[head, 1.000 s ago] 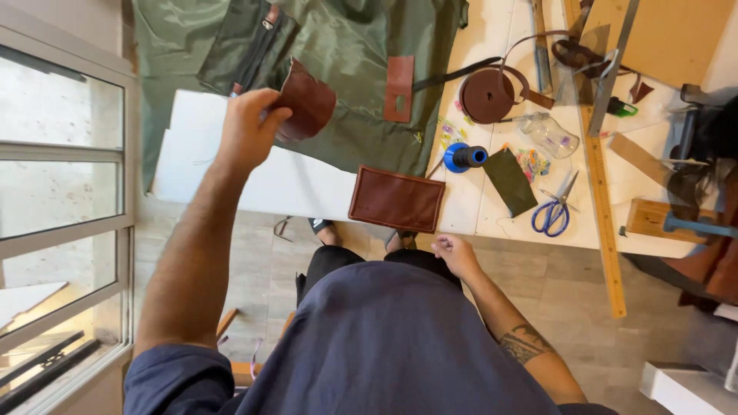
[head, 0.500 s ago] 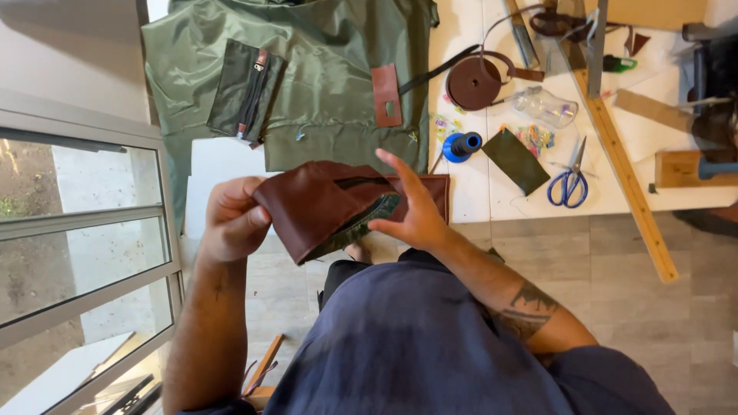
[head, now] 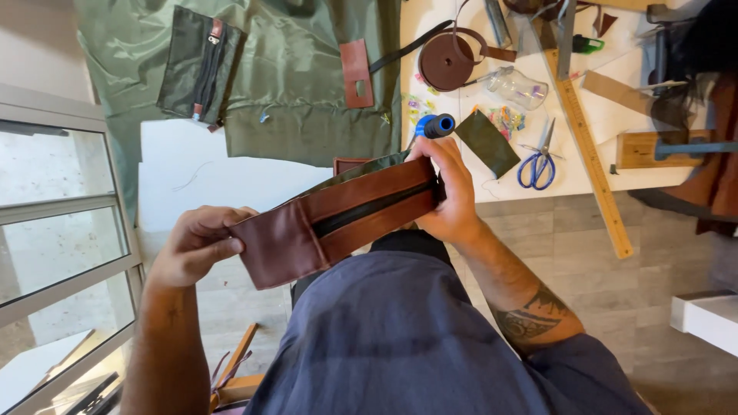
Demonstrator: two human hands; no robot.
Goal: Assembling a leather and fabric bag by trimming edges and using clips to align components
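Brown leather pouch (head: 338, 219) with a dark zip along its length, held in the air in front of the body, below the near edge of the white table (head: 592, 180), tilted so that its right end sits higher. Left hand (head: 196, 246) at the pouch's lower left end, fingers curled and pressed together over the leather edge, thumb on the face. Right hand (head: 453, 188) at the upper right end, fingers wrapped around that end, thumb side toward the zip; green lining visible along the pouch's top edge. Green fabric piece (head: 300, 77) spread over the far left part of the table, bearing a dark zipped pocket (head: 196, 65) and a small brown leather patch (head: 356, 73). Blue thread spool (head: 440, 125) just above the right hand's fingertips; dark green rectangular swatch (head: 487, 142) beside it. Blue-handled scissors (head: 538, 157) near the table's front edge, a long wooden ruler (head: 588, 146) running diagonally to their right. Coiled brown strap (head: 447, 61) and clear plastic bottle (head: 519, 86) toward the far edge.
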